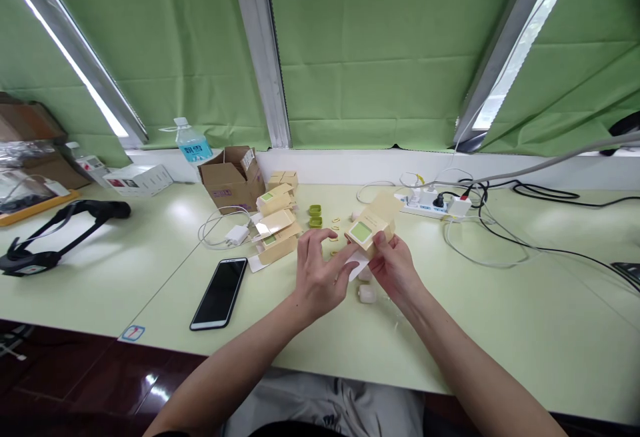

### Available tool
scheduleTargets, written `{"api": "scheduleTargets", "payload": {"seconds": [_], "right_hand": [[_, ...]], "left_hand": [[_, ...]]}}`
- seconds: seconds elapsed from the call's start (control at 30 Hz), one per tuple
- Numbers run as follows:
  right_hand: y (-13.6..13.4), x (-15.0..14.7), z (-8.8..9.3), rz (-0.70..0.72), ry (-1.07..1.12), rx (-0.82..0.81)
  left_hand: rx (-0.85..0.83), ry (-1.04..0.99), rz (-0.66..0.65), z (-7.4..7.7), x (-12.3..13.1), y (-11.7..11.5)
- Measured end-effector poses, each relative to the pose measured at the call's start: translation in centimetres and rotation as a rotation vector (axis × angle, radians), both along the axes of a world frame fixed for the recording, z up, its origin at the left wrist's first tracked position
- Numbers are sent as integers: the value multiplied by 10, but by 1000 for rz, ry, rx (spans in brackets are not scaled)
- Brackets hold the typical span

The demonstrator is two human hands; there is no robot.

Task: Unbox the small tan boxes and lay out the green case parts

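A small cream cardboard box (381,216) with a green square on its face and lifted flaps is held tilted above the table. My right hand (397,265) is closed around its lower right side. The thumb and index finger of my left hand (320,274) close on the white flap at its lower left; the other fingers are raised. Below the box lie whitish translucent square pieces (367,293). Behind my left hand are green square cases (315,222) and several small yellow-green rings (335,227), partly hidden by the hand.
Opened cream boxes (277,236) are piled to the left, beside a brown carton (235,180) and a white charger (237,234). A phone (219,294) lies nearer the front edge. A power strip (425,205) with cables stands at the back right. A black headset frame (65,234) rests far left.
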State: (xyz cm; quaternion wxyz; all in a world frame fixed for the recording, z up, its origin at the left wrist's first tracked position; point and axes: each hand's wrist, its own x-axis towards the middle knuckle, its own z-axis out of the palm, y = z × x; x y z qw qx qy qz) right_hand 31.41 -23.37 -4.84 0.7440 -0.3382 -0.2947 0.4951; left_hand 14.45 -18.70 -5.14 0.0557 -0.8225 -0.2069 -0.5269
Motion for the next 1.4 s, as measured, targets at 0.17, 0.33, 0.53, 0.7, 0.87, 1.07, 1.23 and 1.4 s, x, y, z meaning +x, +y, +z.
{"api": "scheduleTargets", "payload": {"seconds": [0.17, 0.33, 0.53, 0.7, 0.87, 1.07, 1.23, 1.4], "right_hand": [[0, 0, -2, -13, -38, 2], [-3, -3, 1, -47, -55, -54], [-6, -9, 6, -84, -101, -129], [-4, -11, 5, -150, -102, -153], [-2, -11, 5, -103, -40, -150], [-1, -5, -1, -146, -32, -166], [-2, -6, -2, -124, -60, -132], [-5, -8, -1, -89, -106, -165]], "left_hand": [[-28, 20, 94, 1, -3, 3], [-146, 25, 77, 3, 0, 4], [-423, -42, -78, -6, 7, 2], [-490, -83, -111, -14, 10, 4], [-641, -129, -138, -14, 11, 8], [-998, -279, -295, -5, 10, 16], [-1243, -366, -483, -10, 13, 21], [-1215, -307, -399, -14, 13, 25]]}}
